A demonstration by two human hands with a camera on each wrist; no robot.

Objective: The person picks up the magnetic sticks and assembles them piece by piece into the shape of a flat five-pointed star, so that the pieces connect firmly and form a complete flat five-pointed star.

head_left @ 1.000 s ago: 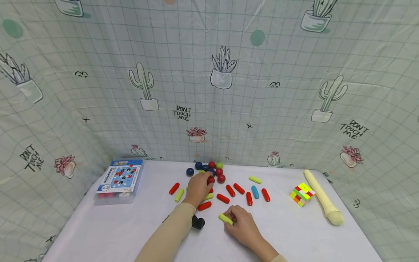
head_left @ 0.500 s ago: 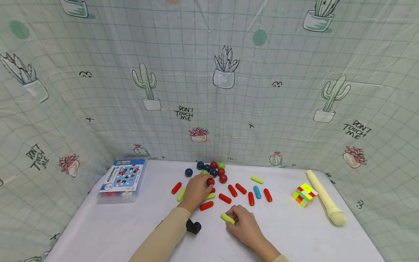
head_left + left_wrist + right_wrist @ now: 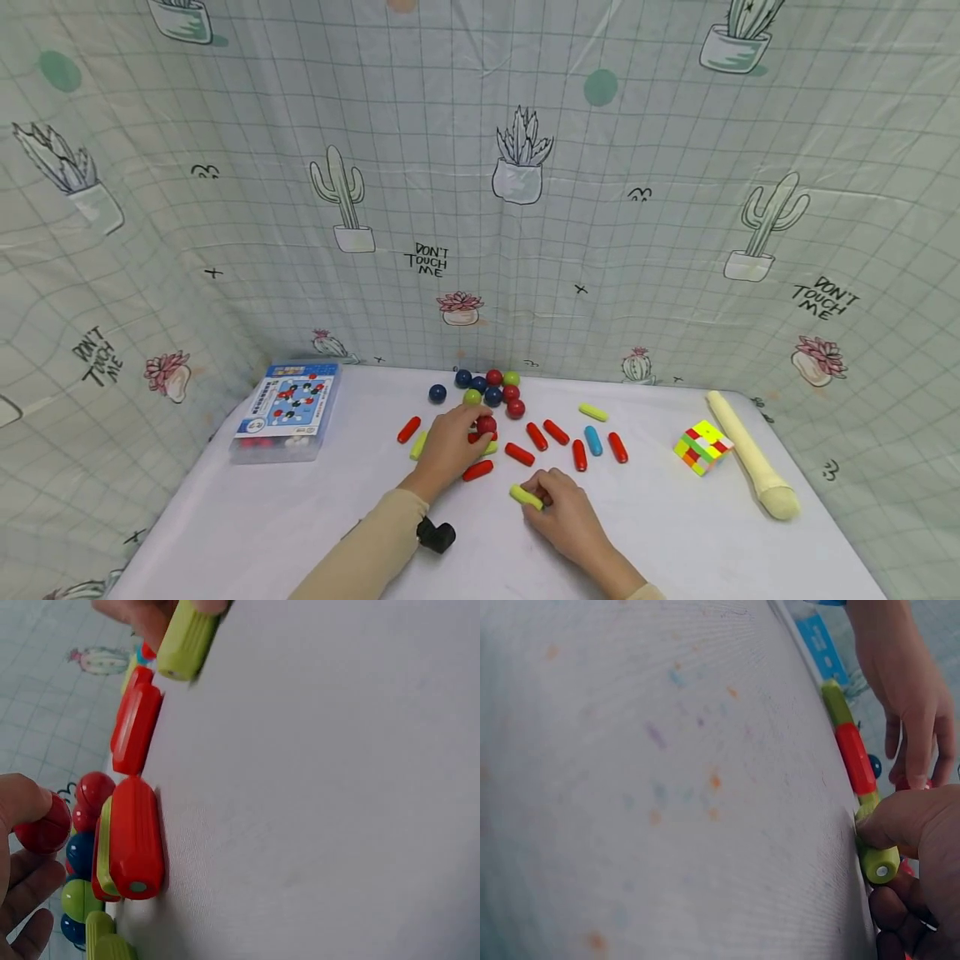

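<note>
On the white counter (image 3: 225, 533), at about ten o'clock from the hands, lies a clear plastic box with a blue printed lid (image 3: 287, 410). Next come a red stick (image 3: 408, 429) and a yellow-green stick (image 3: 417, 445), just at nine o'clock of the left hand (image 3: 448, 442). That hand lies palm down with its fingers curled, and its thumb and fingertips pinch a red ball (image 3: 487, 425); the left wrist view shows the ball (image 3: 43, 826) pressed under the thumb. At twelve o'clock of it sits a cluster of balls (image 3: 491, 390) in dark blue, red and green, close against the cactus-print curtain (image 3: 517, 208). A red stick (image 3: 477, 471) lies at six o'clock of the left hand, and a small black object (image 3: 436, 535) rests beside the left sleeve.

The right hand (image 3: 566, 517) sits near the counter's front edge, its thumb and fingers curled round one end of a yellow-green stick (image 3: 527, 497) that points toward ten o'clock; the right wrist view shows the thumb on top of that stick (image 3: 876, 859). At twelve to one o'clock of it lie several more sticks (image 3: 577, 442), red, one blue, one yellow-green. Well apart at three o'clock are a colourful puzzle cube (image 3: 702, 447) and a cream recorder (image 3: 752, 457).
</note>
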